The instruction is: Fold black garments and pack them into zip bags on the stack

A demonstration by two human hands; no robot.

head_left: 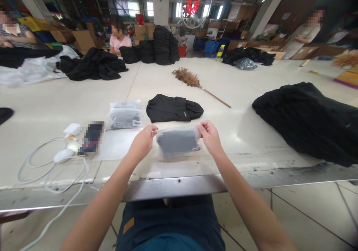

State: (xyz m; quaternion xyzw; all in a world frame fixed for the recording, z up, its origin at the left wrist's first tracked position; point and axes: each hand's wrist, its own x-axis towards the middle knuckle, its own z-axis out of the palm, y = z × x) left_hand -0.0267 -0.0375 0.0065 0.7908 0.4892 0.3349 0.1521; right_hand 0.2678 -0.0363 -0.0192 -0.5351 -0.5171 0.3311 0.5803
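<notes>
Between my hands is a clear plastic bag (179, 142) with a folded dark cloth inside and a small label near its lower right corner. My left hand (144, 143) pinches the bag's upper left corner. At the upper right corner, the thumb and fingers of my right hand (209, 136) grip the plastic. Just beyond the bag lies a folded black garment (173, 108) with a small light mark. To its left sits a short stack of packed plastic bags (125, 116) with printing and a label.
A phone (91, 138), a white cable (46, 184) and a charger lie at left. A feather duster (190, 79) rests behind the garment. A large black cloth pile (304, 120) fills the right. Further black stacks (162, 46) and several people are across the table (229, 146).
</notes>
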